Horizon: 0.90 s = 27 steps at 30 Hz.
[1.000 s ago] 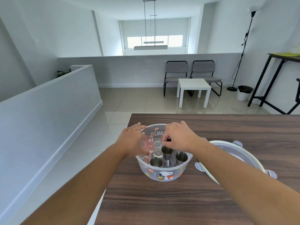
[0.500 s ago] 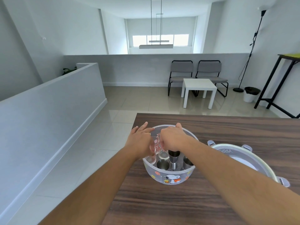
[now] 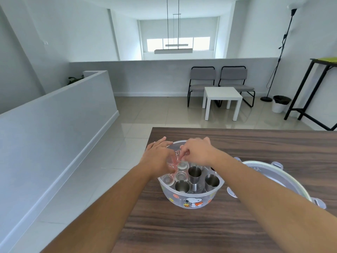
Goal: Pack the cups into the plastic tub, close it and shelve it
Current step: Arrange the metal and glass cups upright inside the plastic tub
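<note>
Both hands are over the tub. The left hand [image 3: 158,159] sits at the tub's nine o'clock side, fingers curled round a clear glass with red stripes [image 3: 173,161], which tilts inward over the other cups; the index and middle fingers stretch out past the far rim. The right hand [image 3: 197,151] comes in from three o'clock, fingertips pinched together at that same glass's rim; whether they actually grip it I cannot tell, the knuckles hide the contact.

Below them, the plastic tub [image 3: 191,199], clear with a cartoon dog and coloured dots on its near wall, stands on the wooden table [image 3: 218,225] close to the table's left edge. Inside, clear glasses [image 3: 179,175] cluster at the nine o'clock side, upright and touching. Steel cups [image 3: 182,186] stand at six o'clock and at four o'clock, and a taller steel jigger [image 3: 194,177] rises in the middle between them, all mouths up.

Out at three o'clock from the tub, just beside it, the lid [image 3: 277,179] lies on the table, partly hidden by the right forearm, its clip tabs sticking out round the rim.

Further off at twelve o'clock across the tiled floor: a white side table [image 3: 222,97], two grey chairs [image 3: 218,79] behind it, and a floor lamp [image 3: 280,52] with a small bin [image 3: 280,105] at two o'clock.
</note>
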Available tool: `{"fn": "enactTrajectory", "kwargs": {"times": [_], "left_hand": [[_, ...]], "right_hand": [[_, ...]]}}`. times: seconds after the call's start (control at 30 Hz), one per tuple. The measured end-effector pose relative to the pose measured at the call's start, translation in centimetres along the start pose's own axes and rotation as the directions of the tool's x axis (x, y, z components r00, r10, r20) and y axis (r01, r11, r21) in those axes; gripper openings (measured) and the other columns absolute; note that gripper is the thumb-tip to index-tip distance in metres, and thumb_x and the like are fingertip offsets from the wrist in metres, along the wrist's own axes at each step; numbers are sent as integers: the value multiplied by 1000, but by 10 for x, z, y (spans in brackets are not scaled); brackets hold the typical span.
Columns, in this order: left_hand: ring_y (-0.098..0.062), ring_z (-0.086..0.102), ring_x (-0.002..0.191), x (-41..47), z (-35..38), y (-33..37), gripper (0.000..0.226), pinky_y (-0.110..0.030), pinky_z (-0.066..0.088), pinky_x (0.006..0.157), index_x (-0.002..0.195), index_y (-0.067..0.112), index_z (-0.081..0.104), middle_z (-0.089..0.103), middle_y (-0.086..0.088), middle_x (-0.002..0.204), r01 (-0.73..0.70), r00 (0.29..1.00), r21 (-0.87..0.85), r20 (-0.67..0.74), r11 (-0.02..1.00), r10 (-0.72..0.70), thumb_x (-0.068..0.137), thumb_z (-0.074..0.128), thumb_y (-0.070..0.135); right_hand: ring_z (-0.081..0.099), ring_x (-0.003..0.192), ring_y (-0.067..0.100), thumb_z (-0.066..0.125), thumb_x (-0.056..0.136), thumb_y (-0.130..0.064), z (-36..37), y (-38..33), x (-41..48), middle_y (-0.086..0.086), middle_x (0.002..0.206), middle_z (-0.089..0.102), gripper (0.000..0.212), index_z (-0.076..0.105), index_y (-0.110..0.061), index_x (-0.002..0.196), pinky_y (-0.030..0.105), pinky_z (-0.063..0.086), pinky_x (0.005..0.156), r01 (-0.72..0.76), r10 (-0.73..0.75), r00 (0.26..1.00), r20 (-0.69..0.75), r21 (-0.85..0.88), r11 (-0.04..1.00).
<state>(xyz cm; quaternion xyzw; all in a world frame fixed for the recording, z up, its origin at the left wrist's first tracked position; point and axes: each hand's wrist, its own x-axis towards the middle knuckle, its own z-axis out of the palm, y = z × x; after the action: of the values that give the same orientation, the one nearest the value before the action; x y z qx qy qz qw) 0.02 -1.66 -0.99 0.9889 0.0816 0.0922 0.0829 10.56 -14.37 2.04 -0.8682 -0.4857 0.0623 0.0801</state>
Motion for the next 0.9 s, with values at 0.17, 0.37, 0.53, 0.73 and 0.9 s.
{"fn": "enactTrajectory", "kwargs": {"times": [0.17,0.37,0.53,0.73,0.9], "left_hand": [[-12,9,142,2,7,6,14,-41,9,113,88,34,72,31,11,150,-100,995,2,27,995,100,74,71,39],[-12,8,143,7,9,-1,15,-42,7,113,87,35,72,30,11,150,-84,996,16,41,996,83,75,69,44],[-14,16,141,23,4,-3,13,-44,14,111,90,36,70,38,6,147,-31,999,-108,-25,994,28,79,62,36],[-19,8,143,54,12,7,22,-46,8,113,104,36,67,27,-1,153,-24,993,67,117,997,16,84,56,35],[-19,9,143,56,19,5,20,-46,9,113,94,30,71,30,1,152,-7,997,136,74,991,-3,85,54,35]], "right_hand": [[48,85,6,56,89,-25,-24,28,-2,-23,72,43,18,72,-34,85,40,27,95,-54,55,980,-192,13,998],[45,91,5,59,87,-34,-15,46,-8,-17,94,51,11,68,-36,93,38,26,90,-24,25,996,-91,12,1000],[43,87,4,61,85,-37,-12,52,-10,-18,98,52,14,66,-38,99,36,26,86,9,-7,998,-60,39,999],[46,88,7,65,83,-32,-11,58,-11,-14,100,58,17,66,-39,99,37,31,89,19,-15,998,-61,55,998],[46,86,6,63,85,-28,-9,59,-15,-13,100,58,18,67,-37,100,38,36,92,21,-12,994,-106,80,997]]}}
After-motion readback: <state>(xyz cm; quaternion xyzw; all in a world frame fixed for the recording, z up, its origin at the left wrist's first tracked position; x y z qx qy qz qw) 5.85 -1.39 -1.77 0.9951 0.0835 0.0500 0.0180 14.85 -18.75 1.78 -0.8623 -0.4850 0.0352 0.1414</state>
